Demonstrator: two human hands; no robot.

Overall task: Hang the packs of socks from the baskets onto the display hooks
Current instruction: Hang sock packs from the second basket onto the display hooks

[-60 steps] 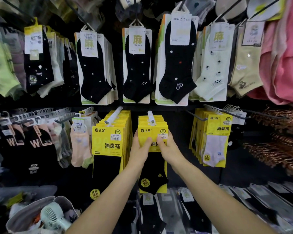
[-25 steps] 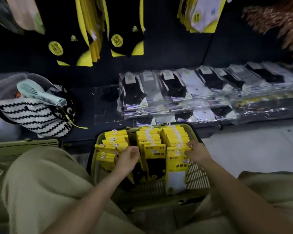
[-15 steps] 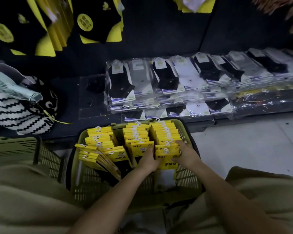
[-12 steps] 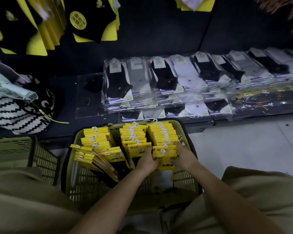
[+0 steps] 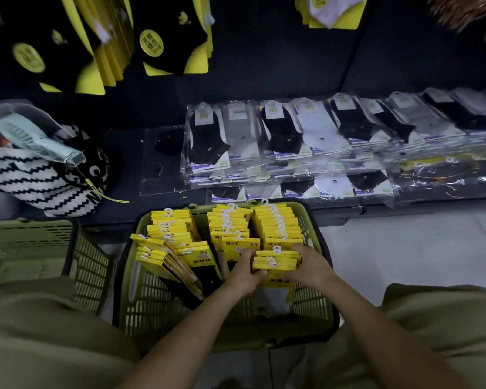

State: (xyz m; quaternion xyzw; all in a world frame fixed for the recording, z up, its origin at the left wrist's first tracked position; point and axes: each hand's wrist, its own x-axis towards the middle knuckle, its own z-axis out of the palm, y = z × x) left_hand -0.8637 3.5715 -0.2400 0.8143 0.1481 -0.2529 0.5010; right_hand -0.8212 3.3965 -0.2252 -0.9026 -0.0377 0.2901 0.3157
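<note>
Gripping a small bundle of yellow card-backed sock packs [image 5: 275,262] from either end, the left hand [image 5: 246,272] and the right hand [image 5: 310,266] now hold it just above the near end of the right-hand row in the green slatted plastic basket [image 5: 141,293]. Half a second ago both hands were lower, pressed against packs at the front of that row; the bundle has since been separated and lifted slightly, its white plastic hanger hooks [image 5: 276,249] facing upward. The left fingers [image 5: 260,273] curl around the bundle's left edge and the right fingers [image 5: 295,252] wrap over its right edge and top, both sets pressed together on the card; the thumbs cannot be made out clearly. A second earlier the hands were apart, one at the middle row and one at the right row, so the selection has settled on the right row. Three rows of yellow packs remain standing in the basket, and a fanned group [image 5: 166,259] leans at the left. A second green basket [image 5: 40,248] stands beside it on the left. Hung yellow and black packs [image 5: 163,37] show at the top edge; the display hooks themselves are out of view. Judgement: pick-up is essentially complete, and the next step is raising the bundle to the display. Risk: loose packs slipping from the middle of the bundle.
</note>
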